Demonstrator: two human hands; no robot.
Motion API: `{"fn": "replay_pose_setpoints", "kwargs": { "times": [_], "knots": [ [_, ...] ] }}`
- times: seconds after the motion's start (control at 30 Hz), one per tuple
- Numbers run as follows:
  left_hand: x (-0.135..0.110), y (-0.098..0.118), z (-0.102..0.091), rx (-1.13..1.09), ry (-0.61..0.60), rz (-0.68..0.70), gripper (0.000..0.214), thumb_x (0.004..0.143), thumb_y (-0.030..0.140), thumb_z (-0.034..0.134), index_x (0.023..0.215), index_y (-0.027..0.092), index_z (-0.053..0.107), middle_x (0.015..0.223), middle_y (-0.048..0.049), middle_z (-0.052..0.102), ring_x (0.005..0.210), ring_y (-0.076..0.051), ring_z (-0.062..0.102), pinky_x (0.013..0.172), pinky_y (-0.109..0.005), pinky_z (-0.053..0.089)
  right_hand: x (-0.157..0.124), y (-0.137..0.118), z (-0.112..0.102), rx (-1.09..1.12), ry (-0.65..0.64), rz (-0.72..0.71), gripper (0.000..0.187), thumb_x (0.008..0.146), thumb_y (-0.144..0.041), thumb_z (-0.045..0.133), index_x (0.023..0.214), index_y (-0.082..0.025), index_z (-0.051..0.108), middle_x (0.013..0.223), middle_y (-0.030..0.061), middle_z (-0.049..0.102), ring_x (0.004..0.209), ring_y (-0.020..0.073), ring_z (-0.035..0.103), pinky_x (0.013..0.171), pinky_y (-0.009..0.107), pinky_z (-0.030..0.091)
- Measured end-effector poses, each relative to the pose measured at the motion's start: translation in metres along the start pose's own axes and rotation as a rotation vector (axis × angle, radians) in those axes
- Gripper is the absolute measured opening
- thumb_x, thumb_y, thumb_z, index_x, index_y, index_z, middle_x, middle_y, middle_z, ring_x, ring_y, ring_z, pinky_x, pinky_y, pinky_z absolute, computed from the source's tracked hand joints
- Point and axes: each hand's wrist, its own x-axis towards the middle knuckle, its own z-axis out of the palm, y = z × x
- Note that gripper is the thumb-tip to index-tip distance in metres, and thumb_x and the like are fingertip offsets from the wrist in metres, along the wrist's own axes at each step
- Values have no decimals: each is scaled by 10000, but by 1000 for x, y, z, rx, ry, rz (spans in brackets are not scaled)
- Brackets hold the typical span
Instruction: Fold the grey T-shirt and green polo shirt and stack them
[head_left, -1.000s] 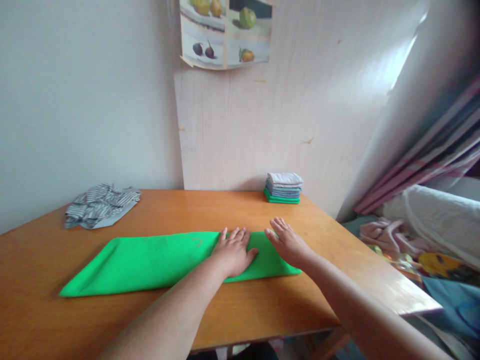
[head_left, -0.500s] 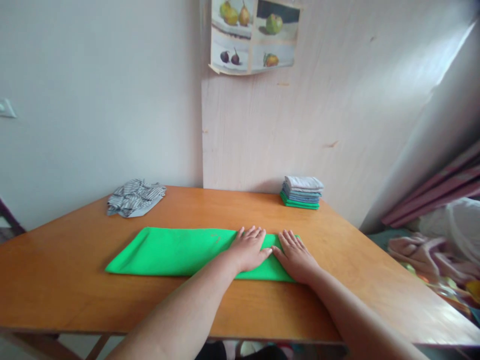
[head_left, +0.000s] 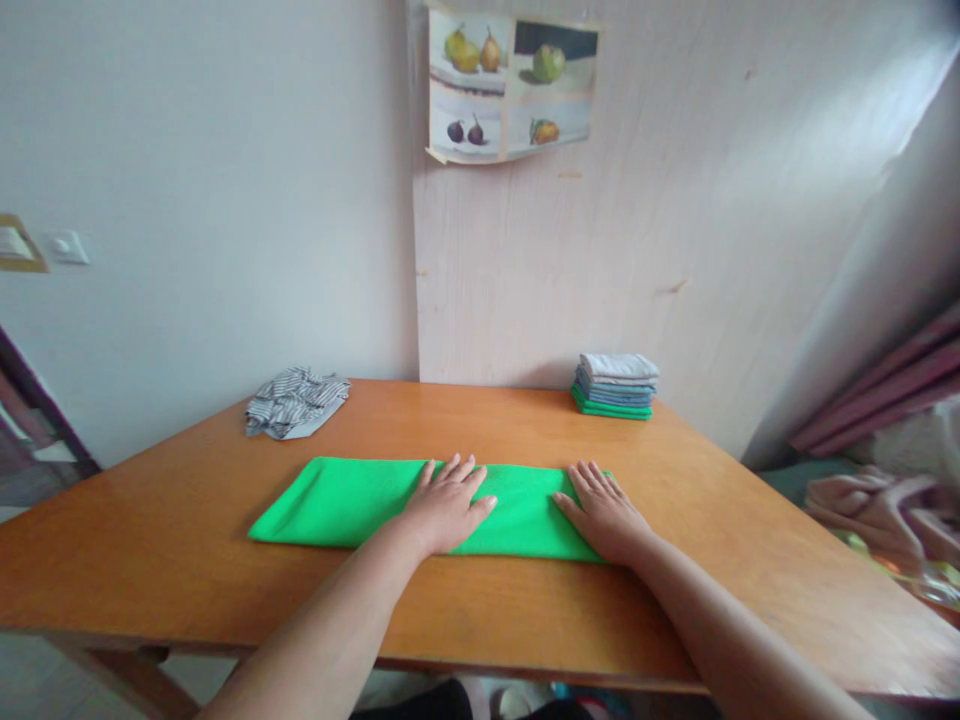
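Observation:
A bright green cloth (head_left: pixel 352 500), folded into a long strip, lies flat on the orange wooden table (head_left: pixel 150 570). My left hand (head_left: pixel 446 505) rests palm down on the middle of the strip, fingers spread. My right hand (head_left: pixel 604 510) lies flat on the strip's right end, fingers stretched out. Neither hand holds anything.
A stack of folded cloths (head_left: pixel 616 385) sits at the table's back right by the wall panel. A crumpled striped cloth (head_left: pixel 296 400) lies at the back left. Clothes are heaped to the right of the table (head_left: pixel 870 500). A fruit picture (head_left: pixel 510 85) hangs on the wall.
My left hand has slid left along the green cloth, away from my right hand, which stays on the right end. The camera has turned left.

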Motion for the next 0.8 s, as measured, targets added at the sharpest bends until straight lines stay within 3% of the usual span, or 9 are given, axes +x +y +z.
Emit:
{"fn": "replay_pose_setpoints", "kwargs": {
  "times": [0.4, 0.53, 0.67, 0.8],
  "knots": [
    [1, -2, 10, -10, -26, -6, 761, 941, 687, 203, 1559, 248, 270, 1642, -58, 170, 1520, -291, 117, 1194, -614, 25, -2, 0, -8, -97, -15, 15, 802, 964, -656, 233, 1523, -93, 352, 1589, 164, 305, 1494, 312, 184, 1197, 498, 189],
    [0, 1, 9, -23, -5, -7, 738, 949, 669, 214, 1548, 248, 301, 1638, -66, 192, 1517, -300, 134, 1191, -621, 28, 6, -34, -19, -102, 30, -32, 755, 987, -594, 252, 1499, -54, 383, 1577, 193, 314, 1491, 318, 193, 1193, 504, 193],
    [0, 2, 8, -33, 14, 2, 675, 973, 608, 215, 1528, 249, 347, 1628, -65, 233, 1513, -299, 155, 1192, -614, 46, 12, -78, -22, -20, 62, -237, 746, 1006, -585, 190, 1510, -67, 373, 1597, 169, 275, 1501, 282, 157, 1204, 447, 193],
    [3, -5, 6, -57, 0, 7, 601, 1000, 489, 196, 1524, 239, 351, 1623, -51, 252, 1507, -271, 188, 1196, -594, 86, 11, -96, -14, 26, -6, -289, 799, 990, -641, 164, 1539, -82, 318, 1598, 156, 265, 1496, 277, 183, 1208, 460, 188]
  ]
}}
